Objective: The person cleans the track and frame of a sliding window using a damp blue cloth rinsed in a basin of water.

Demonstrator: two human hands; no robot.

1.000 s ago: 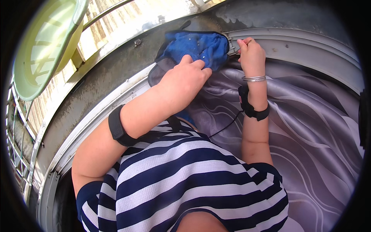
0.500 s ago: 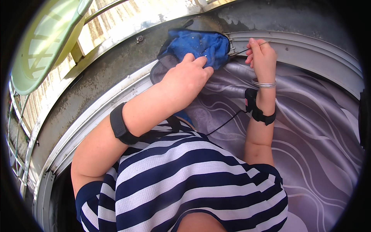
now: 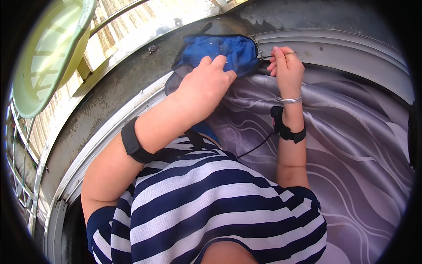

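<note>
A blue fuzzy cloth (image 3: 239, 53) with dark edging lies on the sill by the window track, with a grey part (image 3: 174, 82) at its left end. My left hand (image 3: 206, 83) rests on its near side, fingers bent and closed on the fabric; their tips are partly hidden. To the right, my right hand (image 3: 286, 72) pinches a thin metal rod (image 3: 291, 53) between thumb and fingers. The rod lies almost level, its left end close to the cloth's right edge; whether that tip touches the cloth I cannot tell.
A metal window track (image 3: 325, 44) runs along the worn dark sill (image 3: 105, 86). Shiny grey patterned fabric (image 3: 351, 145) spreads under my right arm. A pale green plastic basin (image 3: 48, 61) stands at the far left, above white metal bars (image 3: 26, 176). A black cable (image 3: 259, 144) hangs from my right wrist strap.
The whole view has shifted slightly. My right hand has come a little closer to the cloth, and the rod now lies flatter. My left hand stays on the cloth.
</note>
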